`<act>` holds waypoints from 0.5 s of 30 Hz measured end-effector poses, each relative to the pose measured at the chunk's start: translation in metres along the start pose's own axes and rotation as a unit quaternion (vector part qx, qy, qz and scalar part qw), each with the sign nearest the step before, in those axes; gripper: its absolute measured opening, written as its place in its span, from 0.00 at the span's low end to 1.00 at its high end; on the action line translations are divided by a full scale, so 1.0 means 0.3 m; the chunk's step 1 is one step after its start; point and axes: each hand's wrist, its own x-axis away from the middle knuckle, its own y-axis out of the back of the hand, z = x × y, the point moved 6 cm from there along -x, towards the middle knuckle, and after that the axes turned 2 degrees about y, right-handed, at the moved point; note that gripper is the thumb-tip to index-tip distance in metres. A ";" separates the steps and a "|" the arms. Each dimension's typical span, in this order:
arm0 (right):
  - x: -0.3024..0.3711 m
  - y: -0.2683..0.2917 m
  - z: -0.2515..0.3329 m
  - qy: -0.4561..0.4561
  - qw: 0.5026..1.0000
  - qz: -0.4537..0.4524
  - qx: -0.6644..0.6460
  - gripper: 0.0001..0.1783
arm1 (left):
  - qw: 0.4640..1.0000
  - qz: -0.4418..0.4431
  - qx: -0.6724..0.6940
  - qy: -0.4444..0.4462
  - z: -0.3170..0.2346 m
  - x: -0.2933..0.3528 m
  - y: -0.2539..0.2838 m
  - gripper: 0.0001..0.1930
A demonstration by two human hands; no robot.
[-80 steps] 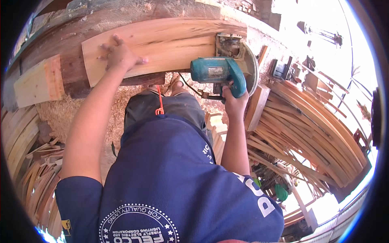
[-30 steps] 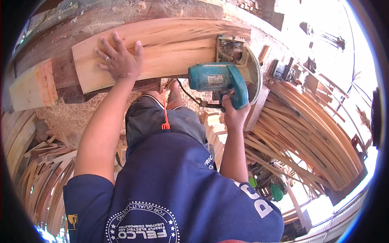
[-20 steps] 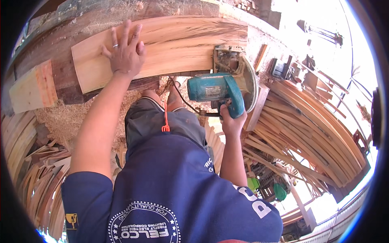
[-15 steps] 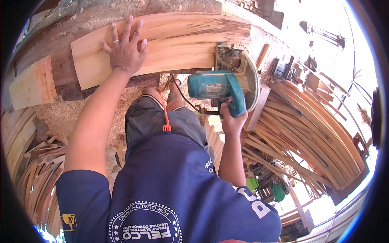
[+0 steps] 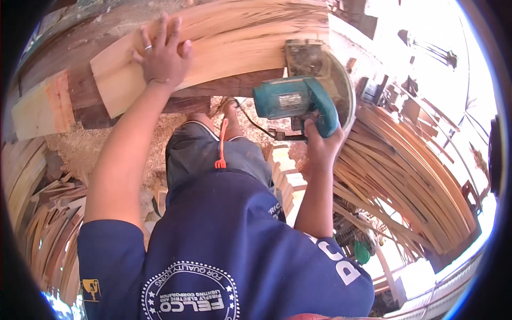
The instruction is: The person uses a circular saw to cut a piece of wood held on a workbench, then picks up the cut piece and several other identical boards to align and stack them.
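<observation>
The left hand [image 5: 162, 56] lies flat, fingers spread, on the pale plank [image 5: 224, 48]; the right hand [image 5: 320, 146] grips the teal circular saw [image 5: 296, 101] at the plank's right end (most length apparently uncut).

Left hand [image 5: 162, 53] flat on plank [image 5: 224, 48]; circular saw [image 5: 301, 96] at plank's right, in right hand [image 5: 322, 146].

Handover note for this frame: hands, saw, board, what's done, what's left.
Left hand: flat on the pale board, fingers spread, pressing it onto the dark beam.
Right hand: gripping the teal circular saw by its handle, at the board's right end.
Done: saw is set at the board's near edge; how far the cut runs is hidden.
Left: finishing the cut, as far as can be judged. Sawdust and offcuts lie below left.
</observation>
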 end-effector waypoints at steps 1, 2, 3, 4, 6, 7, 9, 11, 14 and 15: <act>0.027 0.029 -0.055 -0.009 1.000 0.010 0.002 0.16 | 0.999 0.039 -0.013 0.007 0.009 0.042 -0.004 0.33; 0.008 0.048 -0.083 0.002 1.000 0.013 -0.004 0.16 | 1.000 0.020 -0.004 0.007 -0.001 0.015 0.005 0.33; 0.029 0.047 -0.059 0.008 1.000 0.003 0.005 0.16 | 0.999 0.035 -0.016 0.008 0.003 0.028 0.006 0.33; 0.008 0.048 -0.049 0.012 1.000 0.000 0.008 0.16 | 0.998 0.051 -0.028 0.008 0.001 0.024 -0.003 0.33; 0.003 0.033 -0.066 0.012 0.999 0.017 0.039 0.17 | 0.997 0.058 -0.042 0.012 -0.006 0.011 0.018 0.34; 0.029 0.039 -0.061 0.032 0.999 0.012 0.026 0.17 | 0.998 0.057 -0.034 0.010 -0.011 0.022 0.015 0.34; 0.046 0.044 -0.073 0.043 0.999 0.004 0.005 0.16 | 0.999 0.046 -0.028 0.002 -0.016 0.015 0.021 0.35; 0.079 0.067 -0.090 0.056 0.998 -0.009 -0.015 0.15 | 0.997 0.073 -0.027 0.024 -0.012 0.010 0.015 0.35; 0.176 0.137 -0.107 0.033 0.999 -0.013 0.020 0.14 | 0.997 0.068 -0.018 0.040 -0.011 0.008 0.005 0.35; 0.211 0.161 -0.101 0.021 0.998 -0.008 0.052 0.14 | 0.997 0.056 -0.021 0.040 -0.014 0.012 0.007 0.35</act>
